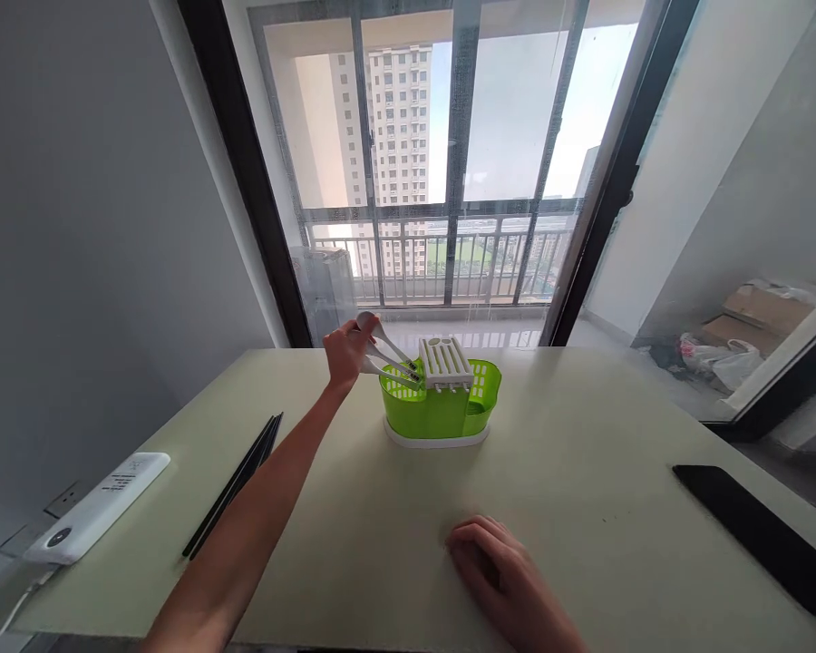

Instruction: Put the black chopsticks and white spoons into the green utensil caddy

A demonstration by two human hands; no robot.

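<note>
A green plastic cutlery holder [442, 413] with a white slotted insert [447, 362] stands on a white base in the middle of the pale table [585, 472]. My left hand [345, 352] is closed on a bunch of white spoons [386, 355], held at the holder's left rim with their handles pointing down into it. My right hand [496, 571] lies flat on the table near the front edge, fingers loosely together, holding nothing.
Black chopsticks [235, 485] lie on the table at the left, next to a white power bank [99, 506] with a cable. A black phone [762, 535] lies at the right edge. Behind the table are a glass balcony door and railing.
</note>
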